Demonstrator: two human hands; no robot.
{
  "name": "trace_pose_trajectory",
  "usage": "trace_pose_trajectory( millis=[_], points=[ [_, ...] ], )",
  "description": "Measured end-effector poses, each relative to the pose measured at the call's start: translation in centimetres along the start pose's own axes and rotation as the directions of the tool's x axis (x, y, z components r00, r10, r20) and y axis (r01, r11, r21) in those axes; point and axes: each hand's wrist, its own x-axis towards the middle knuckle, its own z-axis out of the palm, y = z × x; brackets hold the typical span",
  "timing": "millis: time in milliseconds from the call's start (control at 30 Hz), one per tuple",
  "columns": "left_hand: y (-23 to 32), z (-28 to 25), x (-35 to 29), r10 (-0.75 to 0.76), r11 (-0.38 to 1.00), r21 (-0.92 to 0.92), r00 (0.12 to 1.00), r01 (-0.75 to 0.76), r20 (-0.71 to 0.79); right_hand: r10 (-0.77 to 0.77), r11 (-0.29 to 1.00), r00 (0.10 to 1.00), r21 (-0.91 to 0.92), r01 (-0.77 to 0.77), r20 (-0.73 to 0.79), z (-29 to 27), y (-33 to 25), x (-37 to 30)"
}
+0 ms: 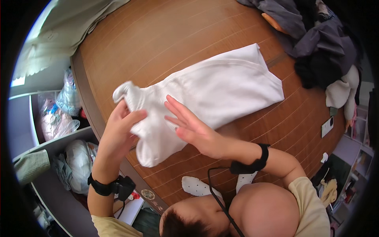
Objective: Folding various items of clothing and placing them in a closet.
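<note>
A white garment (221,87) lies folded across a round wooden table (158,35). My left hand (118,126) is shut on the garment's ribbed end, lifting and folding that end over. My right hand (189,124) lies flat with fingers spread on the white fabric, pressing it down just right of the fold. Both wrists wear black bands with a cable.
A heap of dark and grey clothes (316,43) sits at the table's far right, with a cream item (341,93) beside it. A small white dotted cloth (195,186) lies near the table's edge. Shelves with plastic bags (59,114) stand on the left.
</note>
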Motion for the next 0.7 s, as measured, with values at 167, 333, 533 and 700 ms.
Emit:
trace_pose_trajectory(
  millis=[167,333,533,700],
  points=[
    [-0.4,11.2,4.1,0.251,0.968,-0.018,0.95,-0.252,0.188,-0.101,0.991,0.97,0.06,0.117,-0.221,-3.7,-4.7,-3.3],
    [-6.0,21.2,10.7,0.41,0.909,-0.041,0.871,-0.415,0.27,-0.116,0.913,0.878,0.298,0.278,-0.464,-12.0,-6.1,-8.2],
    [-13.8,22.4,14.1,0.33,0.723,0.35,0.744,-0.595,0.581,0.087,0.957,0.753,0.264,0.118,-0.652,-22.1,-2.6,-11.4],
    [-11.2,15.5,10.9,0.617,0.31,0.401,0.503,-0.862,0.605,-0.083,0.922,0.717,-0.327,-0.208,-0.692,-21.4,-4.2,-9.5]
  ],
)
